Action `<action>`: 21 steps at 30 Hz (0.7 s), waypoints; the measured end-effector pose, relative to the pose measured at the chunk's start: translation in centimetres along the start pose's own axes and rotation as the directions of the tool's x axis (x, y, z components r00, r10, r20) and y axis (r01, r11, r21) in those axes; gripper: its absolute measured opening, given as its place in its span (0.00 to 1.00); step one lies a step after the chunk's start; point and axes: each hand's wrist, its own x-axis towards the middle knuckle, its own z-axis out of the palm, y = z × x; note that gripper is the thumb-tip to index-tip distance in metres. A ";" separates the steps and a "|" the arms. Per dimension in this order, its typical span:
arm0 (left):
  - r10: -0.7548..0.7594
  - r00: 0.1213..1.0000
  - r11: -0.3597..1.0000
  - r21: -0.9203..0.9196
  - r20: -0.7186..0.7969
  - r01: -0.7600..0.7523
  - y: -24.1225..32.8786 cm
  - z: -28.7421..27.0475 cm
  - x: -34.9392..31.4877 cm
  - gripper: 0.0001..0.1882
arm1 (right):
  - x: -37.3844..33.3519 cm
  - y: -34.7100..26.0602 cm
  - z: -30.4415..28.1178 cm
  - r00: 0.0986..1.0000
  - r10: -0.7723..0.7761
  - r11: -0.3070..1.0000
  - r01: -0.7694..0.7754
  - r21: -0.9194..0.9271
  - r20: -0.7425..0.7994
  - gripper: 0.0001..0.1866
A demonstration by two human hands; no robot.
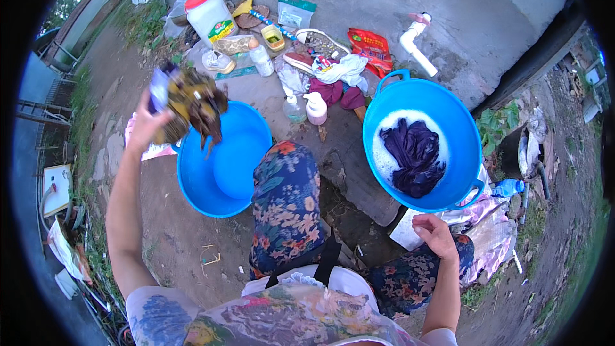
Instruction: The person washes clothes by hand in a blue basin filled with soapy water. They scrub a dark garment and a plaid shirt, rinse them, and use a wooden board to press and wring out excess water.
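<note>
My left hand (150, 122) is closed on a bundle of cloth (192, 106), olive-brown with a purple-white part, raised at the rim of the left blue tub (189, 182). Part of the bundle hangs down over that tub, whose blue bottom shows. My right hand (437, 236) hovers over my right knee, just below the right blue tub (464, 147). Its fingers are loosely bent and apart, with nothing in them. Inside the right tub a dark purple garment (413, 157) lies crumpled in white suds (387, 134).
Two pump bottles (316, 109) stand between the tubs. Along the wall lie a red-lidded jar (210, 18), a white bottle (260, 59), shoes (218, 62), a red packet (370, 51) and cloths (343, 70). A white pipe (416, 48) juts from the wall. A plastic bottle (507, 188) lies at right.
</note>
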 end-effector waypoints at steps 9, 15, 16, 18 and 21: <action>0.509 0.703 0.799 0.031 0.496 -0.601 2.5 26.1 14.3 0.27 | -1.6 1.7 -0.4 0.978 0.151 0.979 -0.168 -0.113 -0.147 0.13; 0.354 0.817 0.763 0.364 0.456 -0.534 8.8 48.4 17.0 0.34 | -2.1 -0.9 0.3 0.934 0.295 0.930 -0.329 -0.163 -0.202 0.15; 0.399 0.856 0.744 0.430 0.329 -0.512 8.1 49.9 16.7 0.36 | -1.8 -1.2 0.5 0.927 0.308 0.928 -0.342 -0.146 -0.214 0.16; 0.408 0.837 0.733 0.416 0.364 -0.538 8.5 50.7 17.4 0.29 | -1.5 -0.4 0.0 0.925 0.284 0.935 -0.325 -0.140 -0.251 0.15; 0.383 0.808 0.806 0.265 0.447 -0.529 10.3 48.6 19.2 0.19 | -0.8 0.8 -0.9 0.931 0.285 0.931 -0.326 -0.168 -0.227 0.14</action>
